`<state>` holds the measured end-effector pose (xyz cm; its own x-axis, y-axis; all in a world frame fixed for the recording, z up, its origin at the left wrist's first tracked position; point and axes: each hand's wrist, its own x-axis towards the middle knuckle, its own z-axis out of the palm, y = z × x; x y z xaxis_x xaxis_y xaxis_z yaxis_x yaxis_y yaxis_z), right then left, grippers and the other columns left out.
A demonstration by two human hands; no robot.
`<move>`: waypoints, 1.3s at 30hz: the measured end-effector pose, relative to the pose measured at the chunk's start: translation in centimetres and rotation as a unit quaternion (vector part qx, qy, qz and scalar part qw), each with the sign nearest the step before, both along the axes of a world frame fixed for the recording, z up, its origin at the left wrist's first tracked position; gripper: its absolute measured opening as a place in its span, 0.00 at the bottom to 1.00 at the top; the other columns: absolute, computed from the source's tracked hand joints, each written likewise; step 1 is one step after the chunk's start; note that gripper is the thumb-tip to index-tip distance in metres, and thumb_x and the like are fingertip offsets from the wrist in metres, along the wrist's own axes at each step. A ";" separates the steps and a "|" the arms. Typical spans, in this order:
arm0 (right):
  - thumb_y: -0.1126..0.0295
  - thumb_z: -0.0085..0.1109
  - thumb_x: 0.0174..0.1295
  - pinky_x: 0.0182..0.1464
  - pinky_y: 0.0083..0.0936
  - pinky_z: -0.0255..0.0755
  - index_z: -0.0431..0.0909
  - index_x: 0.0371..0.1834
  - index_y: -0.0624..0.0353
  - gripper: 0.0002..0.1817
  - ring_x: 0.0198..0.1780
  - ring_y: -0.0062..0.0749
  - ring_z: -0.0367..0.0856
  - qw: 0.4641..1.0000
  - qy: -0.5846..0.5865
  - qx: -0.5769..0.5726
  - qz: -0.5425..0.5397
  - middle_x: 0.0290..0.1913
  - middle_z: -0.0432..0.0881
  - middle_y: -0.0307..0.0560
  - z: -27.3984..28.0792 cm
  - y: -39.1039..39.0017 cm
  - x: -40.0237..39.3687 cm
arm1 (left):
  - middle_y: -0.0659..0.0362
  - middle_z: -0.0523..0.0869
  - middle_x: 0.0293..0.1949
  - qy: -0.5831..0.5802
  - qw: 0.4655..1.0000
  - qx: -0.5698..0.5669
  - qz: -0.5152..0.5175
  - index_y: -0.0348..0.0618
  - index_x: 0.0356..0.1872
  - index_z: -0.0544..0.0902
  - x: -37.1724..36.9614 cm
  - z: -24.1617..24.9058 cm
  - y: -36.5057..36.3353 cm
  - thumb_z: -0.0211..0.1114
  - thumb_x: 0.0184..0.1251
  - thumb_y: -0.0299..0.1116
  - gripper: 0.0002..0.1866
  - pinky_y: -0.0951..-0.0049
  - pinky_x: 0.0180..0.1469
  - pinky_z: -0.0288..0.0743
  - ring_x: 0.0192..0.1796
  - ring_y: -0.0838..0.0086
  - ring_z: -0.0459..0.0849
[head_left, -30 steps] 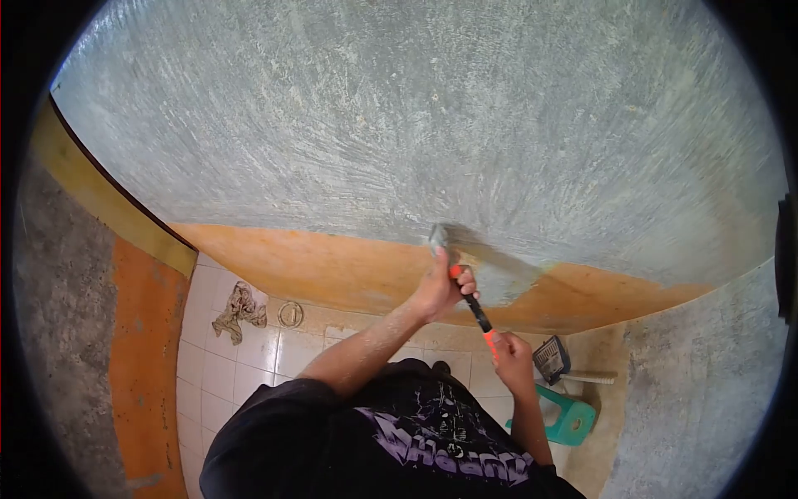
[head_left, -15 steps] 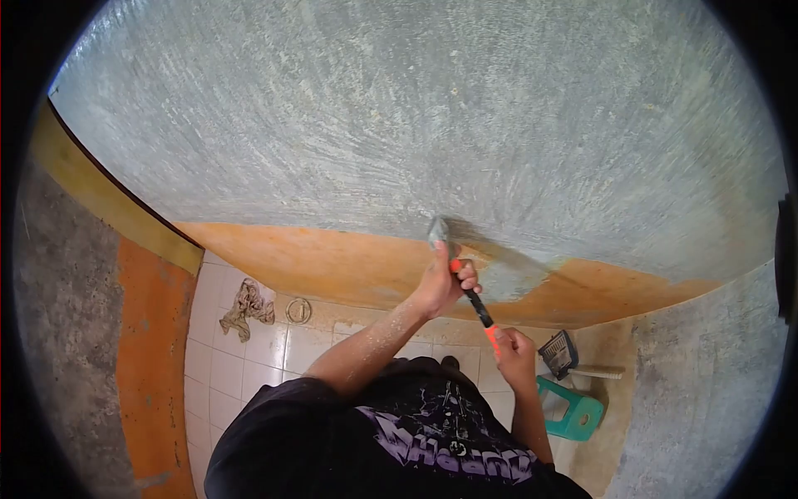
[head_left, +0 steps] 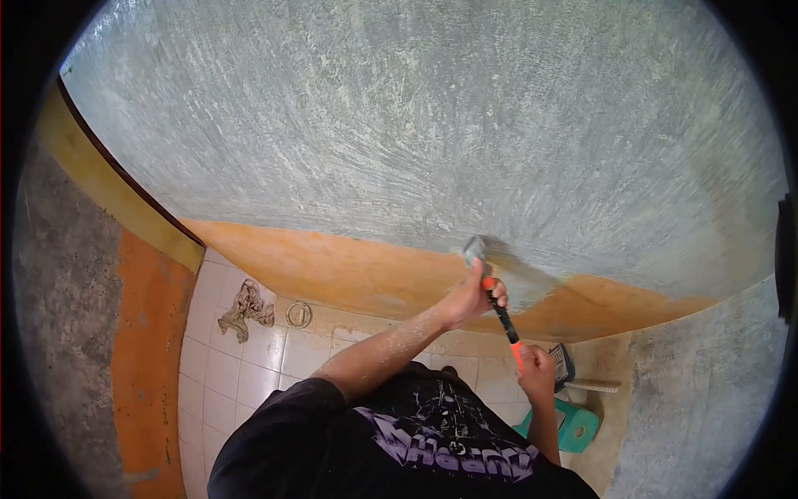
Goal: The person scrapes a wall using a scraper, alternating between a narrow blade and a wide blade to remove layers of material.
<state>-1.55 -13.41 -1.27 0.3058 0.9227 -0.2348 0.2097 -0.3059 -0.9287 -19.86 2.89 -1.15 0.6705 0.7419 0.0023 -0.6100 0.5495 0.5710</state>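
Observation:
A long-handled scraper (head_left: 504, 318) with a black and orange handle is in both my hands. Its grey head (head_left: 475, 247) is against the wall (head_left: 374, 125), close to where bare grey meets orange paint (head_left: 332, 254). My left hand (head_left: 470, 302) wraps the handle just below the head, thumb stretched along it toward the blade. Lower down, my right hand (head_left: 539, 373) closes round the orange end of the handle. The blade's edge is slightly blurred. Pale flecks dot my left forearm.
On the tiled floor lie a crumpled cloth (head_left: 247, 310) and a round ring-shaped object (head_left: 298, 313). At right are a green plastic stool (head_left: 578, 431) and a dark dustpan (head_left: 563, 366) with a pale handle. A door frame (head_left: 125, 179) borders the wall at left.
Both hands and the scraper have moved right and slightly down the view. The grip is unchanged. My right arm now covers more of the stool and dustpan.

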 end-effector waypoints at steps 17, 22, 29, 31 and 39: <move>0.62 0.62 0.69 0.21 0.19 0.58 0.79 0.30 0.64 0.15 0.20 0.13 0.66 1.000 0.000 0.010 -0.012 0.19 0.71 0.32 -0.2 -0.6 1.5 | 0.62 0.68 0.31 -0.034 0.998 0.012 -0.042 0.54 0.37 0.62 2.0 -1.2 0.2 0.33 0.72 0.72 0.30 0.56 0.55 0.71 0.39 0.67 0.74; 0.61 0.62 0.69 0.22 0.18 0.58 0.80 0.31 0.65 0.16 0.20 0.13 0.65 0.999 -0.029 0.021 0.036 0.19 0.71 0.32 -0.4 1.5 -2.8 | 0.63 0.67 0.31 -0.043 0.999 0.007 0.016 0.58 0.43 0.65 -3.5 -1.8 0.7 0.37 0.70 0.72 0.28 0.50 0.55 0.71 0.39 0.67 0.72; 0.59 0.62 0.69 0.21 0.17 0.58 0.80 0.33 0.65 0.17 0.19 0.13 0.66 1.000 0.019 -0.013 0.016 0.18 0.71 0.32 0.1 0.8 -2.4 | 0.63 0.67 0.30 -0.047 0.999 -0.013 -0.013 0.56 0.45 0.63 -2.6 -2.1 0.6 0.33 0.73 0.69 0.27 0.48 0.54 0.73 0.38 0.67 0.72; 0.58 0.61 0.70 0.19 0.17 0.57 0.78 0.31 0.63 0.17 0.17 0.14 0.65 1.000 0.024 -0.014 0.005 0.17 0.70 0.33 -0.2 0.2 -1.5 | 0.62 0.67 0.30 -0.044 0.998 -0.030 -0.023 0.56 0.45 0.63 -1.3 -1.8 0.4 0.33 0.74 0.68 0.26 0.48 0.55 0.73 0.38 0.67 0.72; 0.59 0.59 0.71 0.17 0.18 0.57 0.78 0.31 0.62 0.17 0.16 0.13 0.65 0.992 0.080 -0.022 -0.100 0.17 0.69 0.32 -0.3 -3.3 1.9 | 0.61 0.69 0.29 -0.031 0.994 -0.040 -0.101 0.53 0.47 0.60 5.3 -0.4 -0.2 0.36 0.76 0.67 0.26 0.54 0.52 0.74 0.37 0.67 0.74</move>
